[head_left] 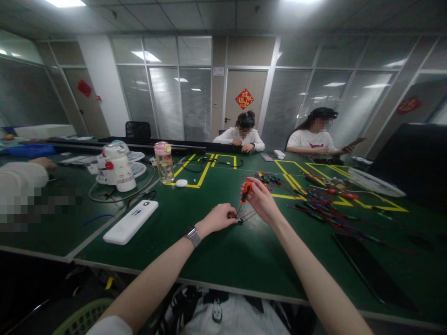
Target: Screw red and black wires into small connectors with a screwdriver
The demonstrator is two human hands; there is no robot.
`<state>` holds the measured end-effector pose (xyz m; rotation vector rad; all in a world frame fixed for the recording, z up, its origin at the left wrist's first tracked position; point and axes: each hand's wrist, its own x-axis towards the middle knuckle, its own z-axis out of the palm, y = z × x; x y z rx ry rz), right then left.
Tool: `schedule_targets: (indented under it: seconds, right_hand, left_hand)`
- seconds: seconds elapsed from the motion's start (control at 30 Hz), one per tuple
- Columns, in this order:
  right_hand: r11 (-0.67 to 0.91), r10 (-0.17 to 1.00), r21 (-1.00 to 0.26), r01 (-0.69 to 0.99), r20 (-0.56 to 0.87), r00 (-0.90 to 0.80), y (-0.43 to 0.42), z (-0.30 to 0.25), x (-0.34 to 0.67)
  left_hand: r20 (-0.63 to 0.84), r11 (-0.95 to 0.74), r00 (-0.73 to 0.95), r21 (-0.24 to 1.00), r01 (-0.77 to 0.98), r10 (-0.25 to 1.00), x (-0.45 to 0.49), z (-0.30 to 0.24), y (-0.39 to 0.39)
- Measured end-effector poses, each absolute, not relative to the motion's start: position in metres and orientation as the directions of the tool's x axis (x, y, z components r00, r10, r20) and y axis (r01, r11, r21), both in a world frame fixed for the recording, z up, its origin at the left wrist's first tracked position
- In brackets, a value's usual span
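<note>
My left hand [220,217] is closed in a pinch on a small black connector [239,221] with thin red wires, held just above the green table [223,260]. A watch sits on that wrist. My right hand [260,197] is wrapped round a small screwdriver with an orange handle [246,190], its tip pointing down at the connector. The two hands are close together near the middle of the table.
A pile of red and black wired parts [314,200] lies to the right, a dark phone [370,270] nearer me. To the left are a white power bank [131,222], a pink-capped bottle [164,163] and a white jug [118,167]. Two people sit across; another's sleeve [21,179] is left.
</note>
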<state>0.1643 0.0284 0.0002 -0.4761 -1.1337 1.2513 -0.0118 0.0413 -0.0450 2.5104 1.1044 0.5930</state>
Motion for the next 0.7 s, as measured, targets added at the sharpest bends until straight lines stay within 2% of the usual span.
schedule_targets:
  seconds: [0.3, 0.5, 0.7]
  right_hand:
    - [0.369, 0.888, -0.785, -0.497, 0.456, -0.062, 0.0261, -0.0027, 0.1648]
    - [0.334, 0.907, -0.809, -0.484, 0.415, -0.069, 0.0259, -0.0012, 0.1643]
    - [0.354, 0.891, -0.801, -0.484, 0.446, -0.087, 0.0228, 0.0021, 0.162]
  left_hand:
    - [0.254, -0.667, 0.627, 0.424, 0.612, 0.737, -0.0121, -0.0451, 0.0408]
    - [0.253, -0.675, 0.636, 0.417, 0.609, 0.729, -0.0125, -0.0408, 0.0366]
    - [0.25, -0.72, 0.677, 0.315, 0.619, 0.692, -0.0131, -0.0398, 0.0338]
